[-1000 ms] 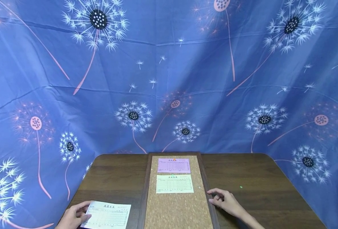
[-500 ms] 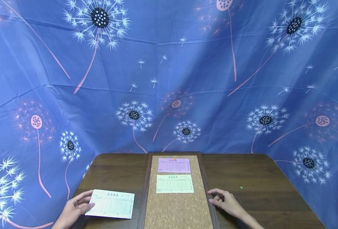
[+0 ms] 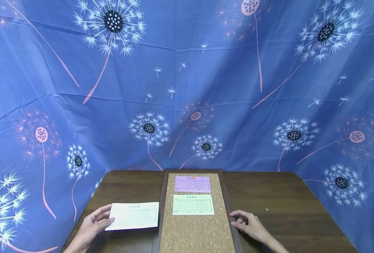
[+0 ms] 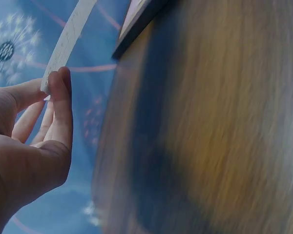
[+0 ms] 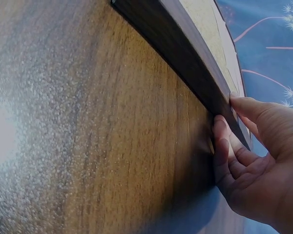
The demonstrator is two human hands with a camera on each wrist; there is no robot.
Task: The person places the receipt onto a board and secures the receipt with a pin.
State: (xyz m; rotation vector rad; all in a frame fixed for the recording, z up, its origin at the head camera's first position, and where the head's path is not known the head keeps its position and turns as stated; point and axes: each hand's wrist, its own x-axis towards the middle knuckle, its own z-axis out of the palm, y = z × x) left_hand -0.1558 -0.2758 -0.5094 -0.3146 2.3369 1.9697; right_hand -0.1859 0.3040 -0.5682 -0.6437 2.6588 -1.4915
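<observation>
My left hand (image 3: 92,226) pinches the left edge of a white printed form slip (image 3: 133,215) between thumb and fingers. The slip is held up over the table just left of a framed corkboard (image 3: 196,233); in the left wrist view the slip (image 4: 68,41) appears nearly edge-on. My right hand (image 3: 251,226) grips the board's dark right-hand frame, and the right wrist view shows its fingertips on the top and outer side of the frame (image 5: 195,63). On the board, a purple form (image 3: 192,184) with an orange pin sits above a pale green form (image 3: 194,205) with a green pin.
The corkboard lies on a dark wooden table (image 3: 278,189) with rounded far corners. A small green bit (image 3: 267,209) is on the tabletop to the right. Behind and around hangs a blue dandelion-print cloth (image 3: 174,77).
My left hand has carried the white slip up and to the right, toward the corkboard's left frame. The right hand keeps its grip on the board's edge.
</observation>
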